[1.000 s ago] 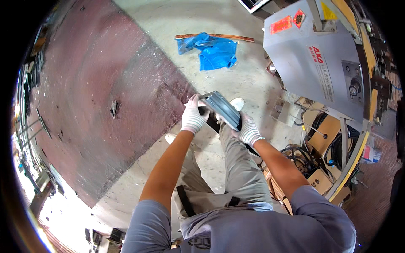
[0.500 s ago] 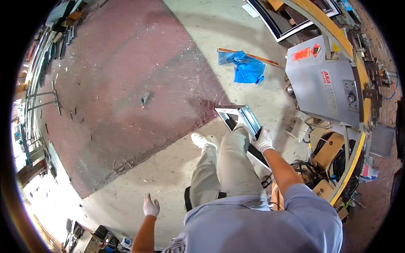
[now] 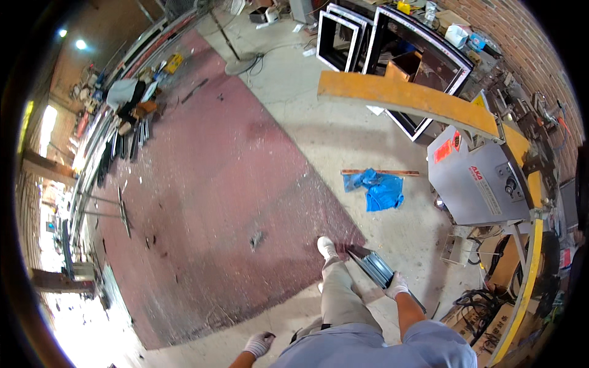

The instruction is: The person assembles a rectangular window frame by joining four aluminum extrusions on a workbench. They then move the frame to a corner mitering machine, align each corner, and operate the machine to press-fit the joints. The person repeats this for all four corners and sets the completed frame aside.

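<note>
My right hand (image 3: pixel 397 285), in a white glove, is closed on the edge of a small metal window frame (image 3: pixel 375 268). The frame hangs beside my right leg, seen nearly edge-on, with silver grooved profile and dark parts showing. Part of it is hidden behind my hand and forearm. At the lower edge, my left hand (image 3: pixel 260 345), also gloved, hangs away from my body. It holds nothing I can see, and its fingers are loosely bent and apart from anything.
A dark red mat (image 3: pixel 245 184) covers the floor ahead. On the concrete lie a blue plastic bag (image 3: pixel 384 192) and a wooden strip (image 3: pixel 405 173). To the right stand a grey machine (image 3: pixel 475 178) with a yellow curved rail (image 3: pixel 408 98) and larger black-and-white frames (image 3: pixel 337 40). Cables (image 3: pixel 475 310) lie nearby.
My view has lifted, showing more of the far floor and the large frames. The held frame has turned nearly edge-on. My left hand appears farther right, closer to my body.
</note>
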`<state>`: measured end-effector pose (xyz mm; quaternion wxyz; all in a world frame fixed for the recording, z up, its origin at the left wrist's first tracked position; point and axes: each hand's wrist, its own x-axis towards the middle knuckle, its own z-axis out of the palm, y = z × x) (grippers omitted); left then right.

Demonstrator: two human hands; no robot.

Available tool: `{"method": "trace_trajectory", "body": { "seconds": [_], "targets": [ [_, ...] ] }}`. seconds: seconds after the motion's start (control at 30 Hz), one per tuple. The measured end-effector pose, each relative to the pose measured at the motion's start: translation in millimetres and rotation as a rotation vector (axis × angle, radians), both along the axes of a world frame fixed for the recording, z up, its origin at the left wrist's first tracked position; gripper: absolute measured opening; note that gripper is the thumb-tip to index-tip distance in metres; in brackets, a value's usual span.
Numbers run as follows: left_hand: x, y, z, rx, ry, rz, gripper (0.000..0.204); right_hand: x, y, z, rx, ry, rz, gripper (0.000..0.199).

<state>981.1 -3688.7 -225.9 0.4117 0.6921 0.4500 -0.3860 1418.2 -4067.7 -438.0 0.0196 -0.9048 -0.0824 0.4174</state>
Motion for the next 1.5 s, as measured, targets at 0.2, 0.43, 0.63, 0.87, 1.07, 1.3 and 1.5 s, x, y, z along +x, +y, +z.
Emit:
{"method": "trace_trajectory", "body": {
  "seconds": [0.2,0.43,0.63,0.87,1.07,1.3,1.5],
  "targets": [
    [119,219,67,0.149,0.022,-0.223,0.044,66,80,75,-0.139,0.186,0.027,0.102],
    [148,313,101,0.228,0.026,0.229,0.045,147,228,150,-0.024,0.244,-0.003,0.112],
    [136,388,-70,0.099,-0.02,0.19,0.051,215,384,155,0.059,0.155,0.018,0.117],
    [227,640,-111,0.127,0.103,-0.145,0.056,269,616,136,0.08,0.055,0.002,0.115],
    [443,1020,-50,0.479,-0.209,-0.174,0.039,404,806,192,0.216,0.015,-0.112,0.12],
    [697,1261,2,0.439,-0.312,0.043,0.043,536,945,89,0.337,0.086,-0.278,0.115],
    [751,1300,-104,0.325,-0.072,-0.249,0.04,716,1097,89,0.184,0.12,-0.339,0.097]
  ]
}}
